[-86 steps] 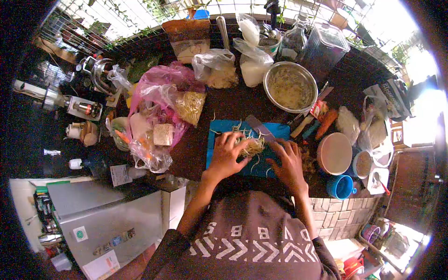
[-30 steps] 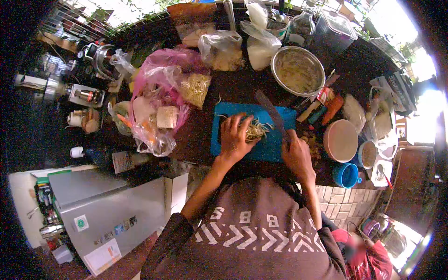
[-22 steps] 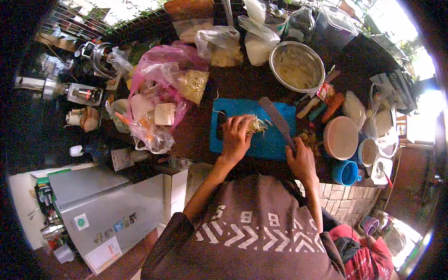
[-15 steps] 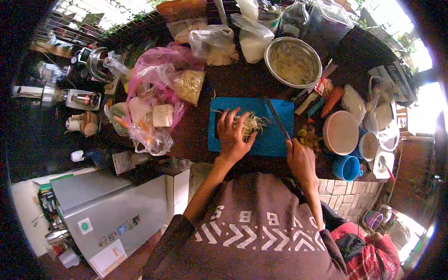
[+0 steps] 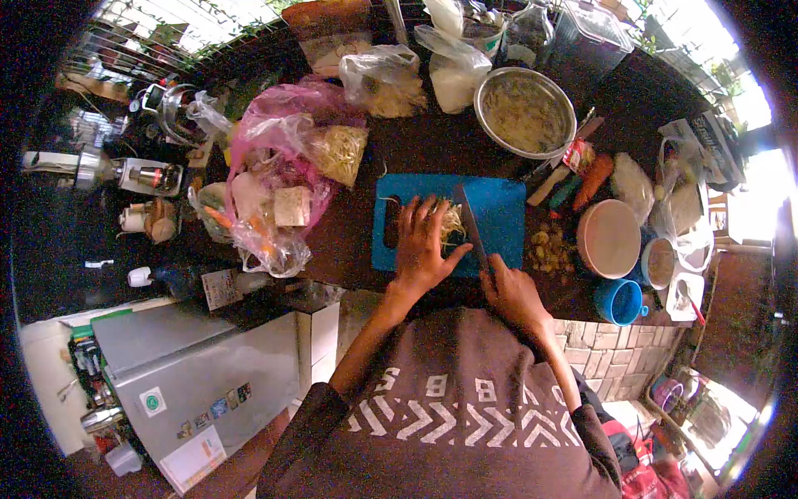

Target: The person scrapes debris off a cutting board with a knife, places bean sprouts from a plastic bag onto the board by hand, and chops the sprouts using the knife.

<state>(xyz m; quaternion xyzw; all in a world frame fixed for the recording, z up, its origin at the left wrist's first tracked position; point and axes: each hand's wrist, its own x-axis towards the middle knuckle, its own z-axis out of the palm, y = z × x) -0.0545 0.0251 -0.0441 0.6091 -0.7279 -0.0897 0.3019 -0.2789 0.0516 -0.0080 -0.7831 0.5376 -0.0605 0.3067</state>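
Note:
A pile of bean sprouts (image 5: pixel 451 223) lies on the blue cutting board (image 5: pixel 504 208). My left hand (image 5: pixel 422 251) rests over the sprouts and holds them against the board, its fingers long and the thumb held apart. Part of the pile is hidden under that hand. In my right hand (image 5: pixel 514 293) is a knife (image 5: pixel 470 223), gripped by its handle. The blade points away from me and stands right beside the sprouts, close to my left thumb.
A metal bowl of batter-like mix (image 5: pixel 526 112) stands behind the board. Pink and clear plastic bags (image 5: pixel 274 108) with food lie to the left. At the right are small yellowish pieces (image 5: pixel 550 248), a pale round container (image 5: pixel 609 239) and a blue mug (image 5: pixel 618 301).
The knife has moved left with my right hand, from the board's right part to the edge of the sprouts. My left hand stays over the pile, now covering more of it.

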